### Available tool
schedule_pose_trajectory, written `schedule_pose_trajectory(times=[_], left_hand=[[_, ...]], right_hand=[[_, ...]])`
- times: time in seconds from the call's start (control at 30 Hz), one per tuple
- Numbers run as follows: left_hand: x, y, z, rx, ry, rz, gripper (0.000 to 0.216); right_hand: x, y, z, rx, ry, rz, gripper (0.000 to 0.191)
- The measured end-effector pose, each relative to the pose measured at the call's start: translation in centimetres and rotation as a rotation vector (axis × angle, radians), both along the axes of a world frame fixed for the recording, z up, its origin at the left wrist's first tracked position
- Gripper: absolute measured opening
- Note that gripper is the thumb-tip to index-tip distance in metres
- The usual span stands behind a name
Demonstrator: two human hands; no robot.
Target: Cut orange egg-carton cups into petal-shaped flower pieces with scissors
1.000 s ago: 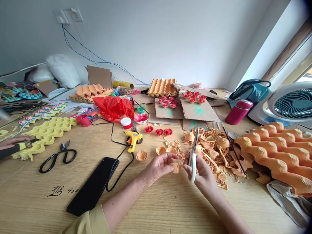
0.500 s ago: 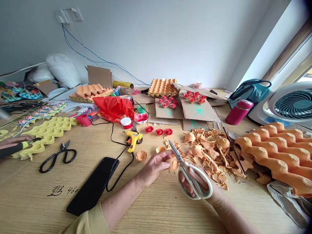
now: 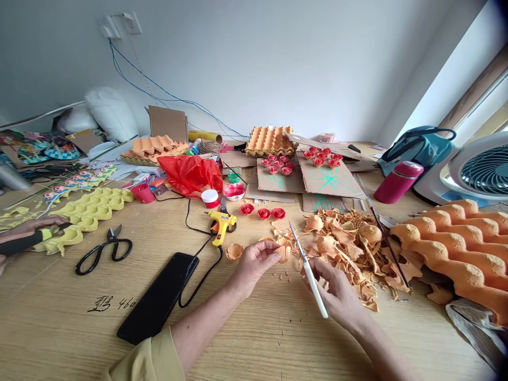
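Scissors [image 3: 310, 273] in right grip [image 3: 335, 287], long axis slanting, tips away-left; left grip [image 3: 254, 264] pinches orange piece [image 3: 284, 254].

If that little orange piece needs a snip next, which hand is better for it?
Probably the right hand: it holds the white-handled scissors, with the blades near the orange piece. The left hand is busy pinching that piece.
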State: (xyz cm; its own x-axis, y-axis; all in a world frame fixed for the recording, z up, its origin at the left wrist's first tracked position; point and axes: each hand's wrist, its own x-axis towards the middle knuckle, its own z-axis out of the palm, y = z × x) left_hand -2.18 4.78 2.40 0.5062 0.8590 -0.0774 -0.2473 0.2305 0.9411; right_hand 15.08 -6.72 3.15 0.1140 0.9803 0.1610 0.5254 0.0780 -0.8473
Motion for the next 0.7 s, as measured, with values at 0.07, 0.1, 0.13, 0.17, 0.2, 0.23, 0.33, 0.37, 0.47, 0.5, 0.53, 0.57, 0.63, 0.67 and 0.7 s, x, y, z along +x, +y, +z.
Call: schedule_pose_trajectory(times=[0.07, 0.1, 0.13, 0.17, 0.2, 0.23, 0.33, 0.37, 0.47, 0.5, 0.53, 0.57, 0.63, 0.67, 0.7], left_hand=[[0.04, 0.06, 0.1, 0.007, 0.001, 0.02, 0.034], [0.05, 0.08, 0.14, 0.008, 0.001, 0.022, 0.034], [0.05, 0.1, 0.18, 0.007, 0.0, 0.02, 0.034], [0.05, 0.12, 0.2, 0.005, -0.004, 0.016, 0.034], [0.04, 0.13, 0.21, 0.006, -0.008, 0.011, 0.034], [0.03, 0.14, 0.22, 0.008, -0.011, 0.006, 0.033], [-0.01, 0.12, 0.22, 0.028, -0.017, 0.004, 0.029], [-0.02, 0.12, 0.22, 0.034, -0.016, 0.004, 0.028], [-0.02, 0.11, 0.19, 0.052, -0.011, 0.005, 0.028], [-0.02, 0.12, 0.17, 0.058, -0.012, 0.005, 0.028], [-0.02, 0.14, 0.16, 0.06, -0.015, 0.005, 0.028], [-0.02, 0.15, 0.16, 0.061, -0.02, 0.007, 0.029], [-0.02, 0.17, 0.18, 0.058, -0.031, 0.01, 0.029], [-0.02, 0.16, 0.22, 0.057, -0.033, 0.01, 0.029], [-0.02, 0.13, 0.28, 0.059, -0.034, 0.007, 0.028]], right_hand=[[0.12, 0.07, -0.06, 0.053, -0.221, -0.014, 0.026], [0.2, 0.14, -0.14, 0.082, -0.318, -0.017, 0.023], [0.28, 0.21, -0.23, 0.109, -0.405, -0.019, 0.021], [0.36, 0.29, -0.33, 0.132, -0.478, -0.018, 0.02], [0.44, 0.35, -0.43, 0.151, -0.534, -0.018, 0.018], [0.51, 0.4, -0.5, 0.166, -0.577, -0.02, 0.016], [0.67, 0.45, -0.64, 0.194, -0.655, -0.032, 0.01], [0.71, 0.45, -0.66, 0.202, -0.672, -0.039, 0.009], [0.78, 0.42, -0.73, 0.213, -0.705, -0.058, 0.01], [0.78, 0.41, -0.74, 0.213, -0.713, -0.066, 0.011], [0.76, 0.4, -0.75, 0.211, -0.721, -0.072, 0.01], [0.74, 0.4, -0.75, 0.209, -0.728, -0.077, 0.01], [0.66, 0.38, -0.71, 0.206, -0.735, -0.084, 0.009], [0.62, 0.37, -0.68, 0.206, -0.736, -0.087, 0.009], [0.59, 0.37, -0.64, 0.204, -0.737, -0.087, 0.009]])
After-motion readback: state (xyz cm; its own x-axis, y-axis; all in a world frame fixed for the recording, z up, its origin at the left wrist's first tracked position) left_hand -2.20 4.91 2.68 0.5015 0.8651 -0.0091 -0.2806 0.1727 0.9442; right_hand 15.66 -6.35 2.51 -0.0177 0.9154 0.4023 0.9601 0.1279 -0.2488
